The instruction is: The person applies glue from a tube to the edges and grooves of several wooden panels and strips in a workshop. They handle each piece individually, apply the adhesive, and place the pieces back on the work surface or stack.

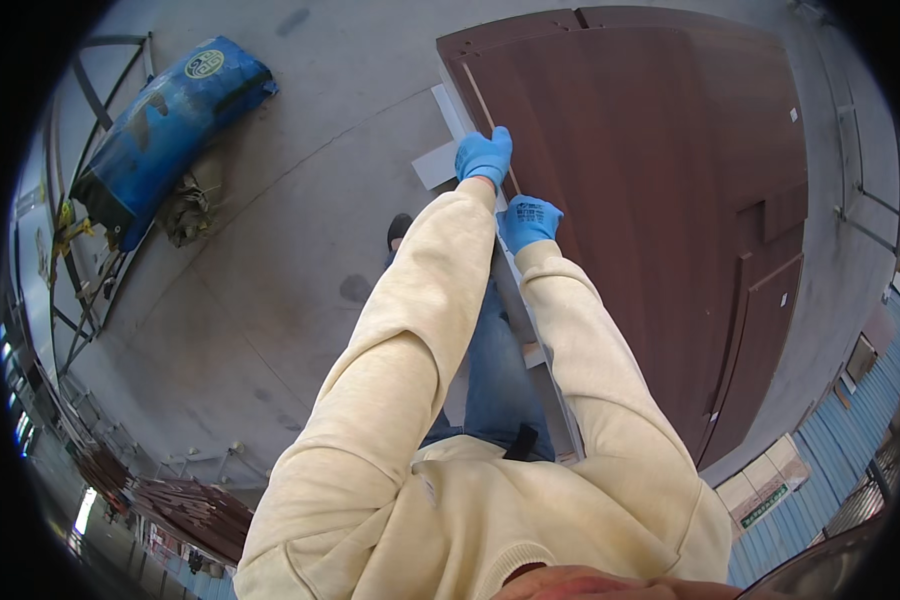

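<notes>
A thin pale strip runs lengthwise along the left edge of a stack of dark reddish-brown panels. My left hand, in a blue glove, is closed around the strip partway down, at the panel's edge. Closer to me and a little to the right, my right hand, gloved alike, is closed at the strip's near end. Its fingers are curled under, so their exact hold is partly hidden. Both forearms, in cream sleeves, reach forward side by side.
Pale boards jut out under the stack's left side. Smaller brown pieces lie on its right part. A stuffed blue sack rests by a metal frame at the far left. Cartons stand at the lower right, beside blue corrugated sheeting.
</notes>
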`<state>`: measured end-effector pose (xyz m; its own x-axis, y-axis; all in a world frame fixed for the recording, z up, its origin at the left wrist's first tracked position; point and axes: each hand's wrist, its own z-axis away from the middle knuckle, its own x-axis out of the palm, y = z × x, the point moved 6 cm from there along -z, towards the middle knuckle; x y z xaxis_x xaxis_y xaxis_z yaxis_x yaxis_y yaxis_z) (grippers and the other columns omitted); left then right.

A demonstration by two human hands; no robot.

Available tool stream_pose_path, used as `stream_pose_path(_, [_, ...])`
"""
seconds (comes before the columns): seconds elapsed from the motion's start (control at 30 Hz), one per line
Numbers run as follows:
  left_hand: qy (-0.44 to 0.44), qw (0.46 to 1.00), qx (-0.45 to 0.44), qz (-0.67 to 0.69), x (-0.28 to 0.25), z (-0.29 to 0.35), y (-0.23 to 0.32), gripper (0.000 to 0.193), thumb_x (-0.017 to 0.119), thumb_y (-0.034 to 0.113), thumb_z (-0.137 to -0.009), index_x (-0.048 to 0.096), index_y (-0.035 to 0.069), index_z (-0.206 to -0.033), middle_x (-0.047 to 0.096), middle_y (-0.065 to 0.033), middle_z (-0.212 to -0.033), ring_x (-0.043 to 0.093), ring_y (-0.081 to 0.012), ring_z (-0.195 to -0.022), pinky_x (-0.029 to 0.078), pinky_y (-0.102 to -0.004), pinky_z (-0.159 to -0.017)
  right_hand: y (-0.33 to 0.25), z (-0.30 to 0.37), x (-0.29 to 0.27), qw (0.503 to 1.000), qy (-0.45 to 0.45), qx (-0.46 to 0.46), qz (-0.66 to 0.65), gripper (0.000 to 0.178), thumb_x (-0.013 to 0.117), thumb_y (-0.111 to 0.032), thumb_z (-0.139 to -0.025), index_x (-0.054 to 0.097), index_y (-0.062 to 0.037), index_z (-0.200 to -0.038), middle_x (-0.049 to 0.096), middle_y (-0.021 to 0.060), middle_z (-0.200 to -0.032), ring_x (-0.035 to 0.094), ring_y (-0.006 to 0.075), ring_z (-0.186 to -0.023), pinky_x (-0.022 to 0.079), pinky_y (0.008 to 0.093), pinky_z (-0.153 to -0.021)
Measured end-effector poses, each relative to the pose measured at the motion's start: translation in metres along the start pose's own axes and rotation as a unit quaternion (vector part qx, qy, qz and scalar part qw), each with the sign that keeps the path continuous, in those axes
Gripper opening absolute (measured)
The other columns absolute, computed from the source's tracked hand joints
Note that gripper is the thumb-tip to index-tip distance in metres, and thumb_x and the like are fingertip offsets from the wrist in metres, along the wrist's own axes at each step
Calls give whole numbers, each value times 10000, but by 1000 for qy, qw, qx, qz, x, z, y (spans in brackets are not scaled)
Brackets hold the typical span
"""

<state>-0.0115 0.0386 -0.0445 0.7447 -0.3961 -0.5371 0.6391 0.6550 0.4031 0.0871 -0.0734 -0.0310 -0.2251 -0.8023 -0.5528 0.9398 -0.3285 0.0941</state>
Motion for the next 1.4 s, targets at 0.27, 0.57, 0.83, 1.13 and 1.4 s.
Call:
stream_pose_path(0.27, [9,999,25,35,-5,-98,62,440,584,347,-894,756,-37,-1025,714,-313,-1092,697,-472,-1044,553,-510,-914,-18,-78,-65,998,6,62,26,208,643,-249,-947,784,-136,-1050,783,124,-1060,752,338,-1008,544,483,-832])
stream_pose_path(0.57, [-41,998,9,54,-7,-113,59,533,594,432,-877,754,-67,-973,719,-322,-988,709,-460,-949,550,-496,-860,-21,-66,-63,992,78,96,-31,246,659,-343,-951,729,-109,-984,769,138,-1013,750,370,-941,561,510,-767])
stream_pose_path(0.83, [5,999,45,26,-6,-118,62,536,614,488,-936,760,-28,-927,720,-306,-960,702,-470,-950,546,-511,-858,-27,-77,-61,986,127,104,-7,221,673,-324,-927,720,-111,-958,772,137,-945,758,357,-874,550,517,-725])
stream_pose_path(1.13, [-7,998,47,27,-2,-120,60,481,600,436,-965,758,-17,-925,719,-298,-973,700,-468,-949,551,-519,-854,-26,-84,-62,989,101,109,1,160,657,-224,-936,712,-119,-1042,776,135,-996,760,349,-919,548,524,-782])
stream_pose_path(1.4, [-13,997,68,28,0,-121,61,465,547,391,-989,761,-17,-925,716,-303,-972,696,-477,-950,551,-529,-852,-26,-86,-63,990,84,115,-4,167,651,-227,-941,717,-115,-1046,775,143,-1015,757,366,-945,551,539,-810])
